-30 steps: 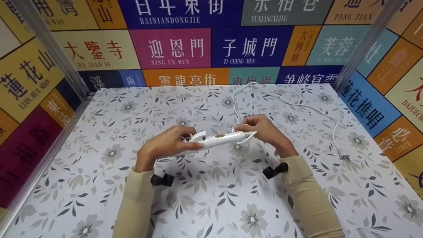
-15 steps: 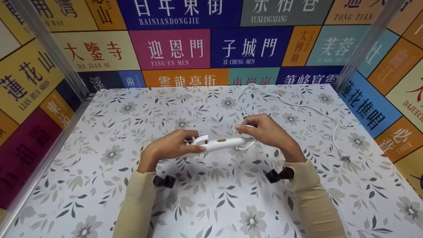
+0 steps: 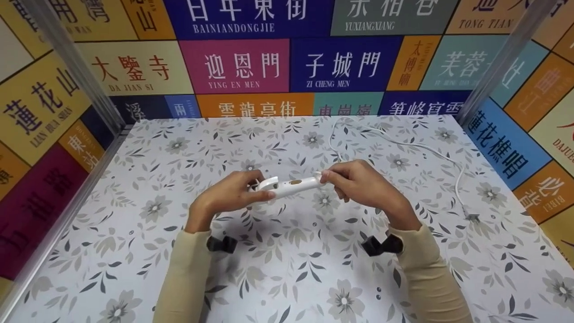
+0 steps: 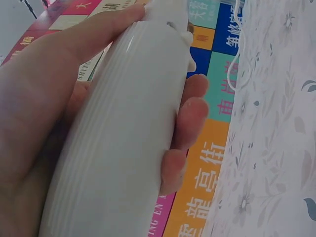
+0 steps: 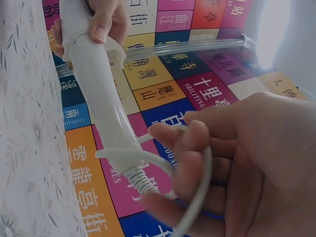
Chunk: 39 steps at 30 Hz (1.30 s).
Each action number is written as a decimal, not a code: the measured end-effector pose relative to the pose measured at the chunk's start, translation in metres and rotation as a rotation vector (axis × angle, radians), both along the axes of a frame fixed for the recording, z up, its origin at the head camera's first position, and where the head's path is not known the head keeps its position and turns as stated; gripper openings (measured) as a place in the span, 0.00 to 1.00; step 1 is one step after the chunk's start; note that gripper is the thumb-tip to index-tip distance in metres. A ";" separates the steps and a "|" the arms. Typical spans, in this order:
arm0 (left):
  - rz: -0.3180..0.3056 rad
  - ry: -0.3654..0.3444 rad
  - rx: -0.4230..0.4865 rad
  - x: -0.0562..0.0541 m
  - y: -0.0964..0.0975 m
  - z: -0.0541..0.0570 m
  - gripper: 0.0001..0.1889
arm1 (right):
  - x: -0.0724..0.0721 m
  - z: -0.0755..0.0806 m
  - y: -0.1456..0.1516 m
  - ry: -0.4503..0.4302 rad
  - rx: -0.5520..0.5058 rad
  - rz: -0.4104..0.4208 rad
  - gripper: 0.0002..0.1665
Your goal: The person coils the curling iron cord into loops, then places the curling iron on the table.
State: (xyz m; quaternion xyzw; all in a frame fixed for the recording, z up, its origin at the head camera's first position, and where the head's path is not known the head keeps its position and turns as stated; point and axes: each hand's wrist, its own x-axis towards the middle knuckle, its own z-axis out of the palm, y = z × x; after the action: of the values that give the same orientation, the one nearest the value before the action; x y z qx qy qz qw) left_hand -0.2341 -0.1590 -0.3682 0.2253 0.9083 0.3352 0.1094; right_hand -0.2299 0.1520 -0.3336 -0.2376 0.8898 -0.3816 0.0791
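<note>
A white curling iron (image 3: 293, 187) with a gold-coloured button is held tilted above the table, between both hands. My left hand (image 3: 228, 193) grips its thicker left part, thumb along the near side. In the left wrist view, a broad ribbed white body (image 4: 118, 123) fills the grasp, with fingertips (image 4: 192, 118) curled around it. My right hand (image 3: 365, 186) is at the handle's cord end. Its fingers pinch the white cord (image 5: 203, 190), which loops around the handle end near the ribbed cord sleeve (image 5: 139, 180) in the right wrist view.
The rest of the cord runs over the flower-patterned table (image 3: 134, 233) toward the back, then right, to a plug (image 3: 471, 217). Panels with large printed characters (image 3: 233, 66) enclose the back and sides. A dark wrist mount (image 3: 381, 246) sits at each cuff.
My right hand has moved from above the cord end to its near side, drawing the cord around the handle. The left hand keeps its grip, with the curling iron shifted slightly.
</note>
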 end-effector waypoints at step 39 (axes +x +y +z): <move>0.287 -0.022 0.178 -0.008 -0.001 0.001 0.21 | -0.035 -0.040 0.006 -0.152 -0.084 0.202 0.19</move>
State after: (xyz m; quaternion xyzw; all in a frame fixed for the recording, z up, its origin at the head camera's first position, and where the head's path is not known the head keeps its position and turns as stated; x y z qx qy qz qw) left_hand -0.2423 -0.1601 -0.3675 0.0984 0.8966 0.4289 0.0501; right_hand -0.2647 0.1575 -0.3733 -0.2997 0.8359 -0.4255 0.1744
